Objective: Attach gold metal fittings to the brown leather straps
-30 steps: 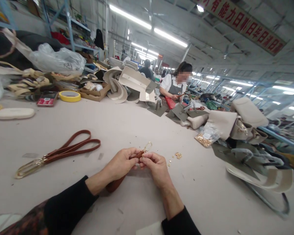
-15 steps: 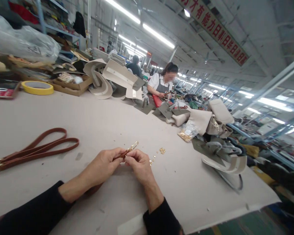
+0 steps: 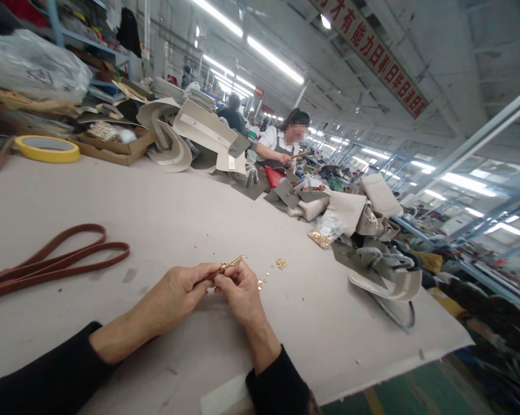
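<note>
My left hand is closed around the end of a brown leather strap, just above the table. A gold metal clasp on that end points up and to the right. My right hand meets it there, thumb and fingers pinched against the strap end beside the clasp. Whatever lies between those right fingertips is hidden. Several small gold metal pieces are scattered on the table just beyond my right hand. More brown leather straps lie looped at the left.
Across the table stand a yellow tape roll, a cardboard box and beige bag panels. A plastic bag of gold pieces and curved panels lie right. A co-worker is behind.
The view has shifted slightly, sliding the table things left. My right hand has turned a little at the strap end, and the clasp now lies flatter behind its fingers.
</note>
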{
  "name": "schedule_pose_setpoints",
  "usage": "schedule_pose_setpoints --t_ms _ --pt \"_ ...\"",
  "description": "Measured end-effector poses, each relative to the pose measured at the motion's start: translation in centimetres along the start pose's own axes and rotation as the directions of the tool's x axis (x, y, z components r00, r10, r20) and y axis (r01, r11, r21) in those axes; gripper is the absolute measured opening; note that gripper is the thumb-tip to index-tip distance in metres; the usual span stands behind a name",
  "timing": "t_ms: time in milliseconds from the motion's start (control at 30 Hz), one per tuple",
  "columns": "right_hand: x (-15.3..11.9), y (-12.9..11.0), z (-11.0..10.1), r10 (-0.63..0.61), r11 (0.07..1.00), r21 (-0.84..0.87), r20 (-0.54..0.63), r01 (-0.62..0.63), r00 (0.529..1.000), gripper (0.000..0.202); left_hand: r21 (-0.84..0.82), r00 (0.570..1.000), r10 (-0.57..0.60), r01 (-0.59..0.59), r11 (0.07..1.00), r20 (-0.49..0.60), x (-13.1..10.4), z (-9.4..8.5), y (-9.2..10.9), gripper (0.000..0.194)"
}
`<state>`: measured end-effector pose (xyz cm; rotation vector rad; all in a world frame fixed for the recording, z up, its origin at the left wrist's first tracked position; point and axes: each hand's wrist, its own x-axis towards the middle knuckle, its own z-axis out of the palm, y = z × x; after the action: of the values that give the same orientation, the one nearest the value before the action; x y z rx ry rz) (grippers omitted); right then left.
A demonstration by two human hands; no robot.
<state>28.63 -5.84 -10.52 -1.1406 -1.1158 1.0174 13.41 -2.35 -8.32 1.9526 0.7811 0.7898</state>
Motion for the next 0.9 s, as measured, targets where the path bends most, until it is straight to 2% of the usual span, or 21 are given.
schedule_pose_setpoints --t_ms 67,167,233,333,400,500,667,800,900 --pt "0.1 -0.2 0.0 -0.038 0.999 -0.035 -0.005 0.038 0.999 0.019 -0.038 1.0 0.001 -0.001 0.999 -0.007 0.0 0.1 0.2 0.033" --pt "0.5 -0.7 -0.9 -0.105 0.987 -0.121 -0.027 0.101 0.994 0.022 -0.173 0.996 -0.088 0.088 0.981 0.006 0.0 0.5 0.3 0.036" --pt "0.9 -1.0 -2.4 -0.152 0.948 -0.295 -0.1 0.116 0.983 0.021 -0.277 0.983 -0.185 0.182 0.944 0.016 0.1 0.7 0.2 0.042" --pt "1.0 -1.0 -5.6 -0.237 0.747 -0.665 -0.272 -0.004 0.933 0.021 -0.347 0.951 -0.308 0.296 0.89 0.021 0.3 0.7 0.0 0.053" --pt "0.8 -0.6 -7.7 -0.26 0.617 -0.78 -0.331 -0.107 0.907 0.022 -0.343 0.931 -0.364 0.348 0.872 0.018 0.4 0.4 -0.2 0.056" --pt "0.3 0.0 -9.5 -0.237 0.531 -0.83 -0.339 -0.171 0.911 0.025 -0.376 0.92 -0.393 0.361 0.853 -0.007 0.3 -0.1 -0.5 0.045" --pt "0.4 0.5 -9.7 -0.221 0.444 -0.875 -0.317 -0.194 0.922 0.021 -0.472 0.923 -0.383 0.327 0.819 -0.025 0.1 -0.4 -0.3 0.037" --pt "0.6 0.6 -9.9 -0.216 0.457 -0.866 -0.33 -0.203 0.919 0.02 -0.553 0.942 -0.326 0.31 0.774 0.072 0.2 -0.1 0.1 0.041" --pt "0.5 0.6 -10.2 -0.217 0.507 -0.841 -0.338 -0.19 0.916 0.017 -0.604 0.935 -0.334 0.337 0.722 0.122 0.1 0.1 0.0 0.036"
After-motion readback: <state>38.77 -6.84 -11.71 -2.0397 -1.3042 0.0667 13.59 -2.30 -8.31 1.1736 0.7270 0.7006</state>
